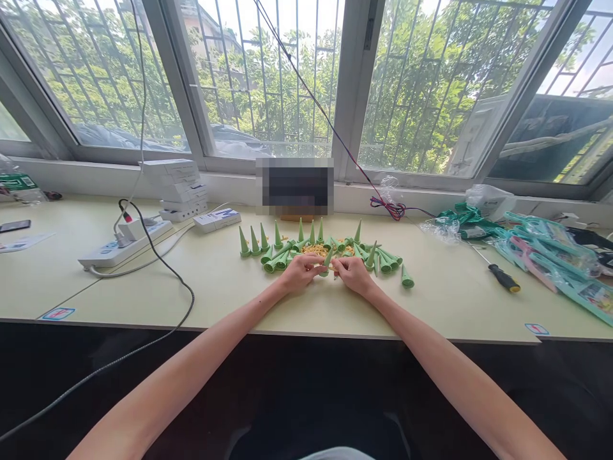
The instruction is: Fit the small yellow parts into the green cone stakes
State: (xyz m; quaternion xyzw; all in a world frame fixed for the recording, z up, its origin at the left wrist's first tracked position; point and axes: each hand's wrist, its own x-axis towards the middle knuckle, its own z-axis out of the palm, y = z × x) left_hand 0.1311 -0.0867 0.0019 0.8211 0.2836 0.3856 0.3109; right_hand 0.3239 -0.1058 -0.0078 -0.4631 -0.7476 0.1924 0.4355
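My left hand (pixel 302 271) pinches a small green cone (pixel 327 259), which stands nearly upright between my two hands. Close on its right, my right hand (pixel 353 273) has its fingertips pressed together near the cone's side; a small pale piece shows at them, too small to name for sure. Behind the hands lies a pile of small yellow-orange pieces (pixel 313 250). Around the pile, several green cones stand upright, such as the one at the left (pixel 244 243), while others lie on their sides. One lone cone (pixel 407 277) lies tipped at the right.
On the pale table (pixel 191 300), a power strip (pixel 127 244) with a dark cable and stacked white boxes (pixel 178 188) stand left. A screwdriver (pixel 502 277) and green plastic packaging (pixel 550 249) lie right. A blurred dark panel (pixel 297 186) stands at the back.
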